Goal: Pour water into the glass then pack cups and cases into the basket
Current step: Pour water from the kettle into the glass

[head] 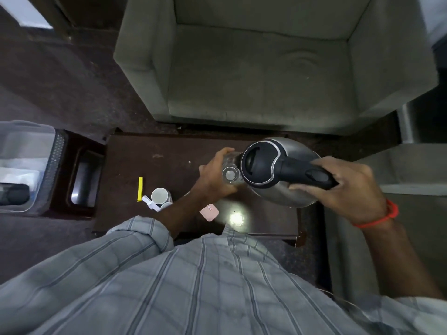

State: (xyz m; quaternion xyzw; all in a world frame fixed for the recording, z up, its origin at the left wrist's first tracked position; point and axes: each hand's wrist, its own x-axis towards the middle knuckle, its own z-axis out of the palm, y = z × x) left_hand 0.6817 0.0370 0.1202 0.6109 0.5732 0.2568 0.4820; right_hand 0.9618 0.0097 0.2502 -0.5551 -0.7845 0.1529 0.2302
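Over the middle of the dark brown wooden surface (150,151), the clear drinking glass (229,174) is held upright, with the left hand (215,175) wrapped round its side. The right hand (348,187) grips the black handle of the rounded steel kettle (285,170), whose spout end sits right at the glass rim. So the pouring step is in hand; no stream of water can be made out. Next, the kettle likely needs a steady tilt, with the glass kept level.

Nearer the person stand a white ceramic cup (160,196), a small white case (151,204), a yellow stick (140,189) and a pink square case (209,211). The clear plastic basket (26,146) waits well apart at the left edge. A grey armchair (254,76) stands beyond.
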